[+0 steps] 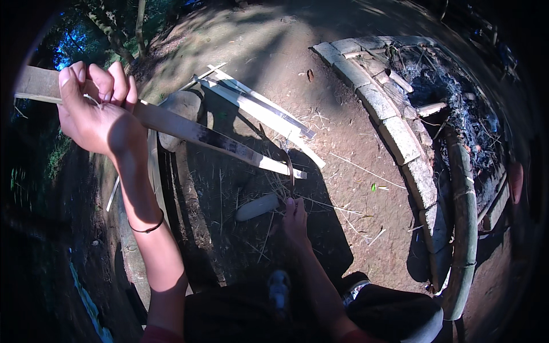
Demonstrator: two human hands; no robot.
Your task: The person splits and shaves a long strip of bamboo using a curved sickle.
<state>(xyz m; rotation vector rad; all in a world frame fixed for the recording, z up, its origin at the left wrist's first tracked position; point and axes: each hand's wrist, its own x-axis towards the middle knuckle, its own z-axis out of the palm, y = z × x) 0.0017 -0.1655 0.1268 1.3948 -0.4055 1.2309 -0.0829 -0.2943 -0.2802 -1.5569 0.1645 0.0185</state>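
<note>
Wood strip [177, 126], slanted over the ground [337, 123], is gripped toward its upper end by the curled fingers of the left hand [98, 114]. A curved knife [292, 183] is held in the closed fingers of the right hand [295, 220]; its blade is seen crossing the strip's lower end, contact unclear.

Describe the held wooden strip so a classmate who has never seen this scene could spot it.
Start at the fire pit, right, then cross to the raised left hand, upper left. The wooden strip slants from it down toward the right hand. Unlike the pale strips lying on the ground, it is gripped.
</note>
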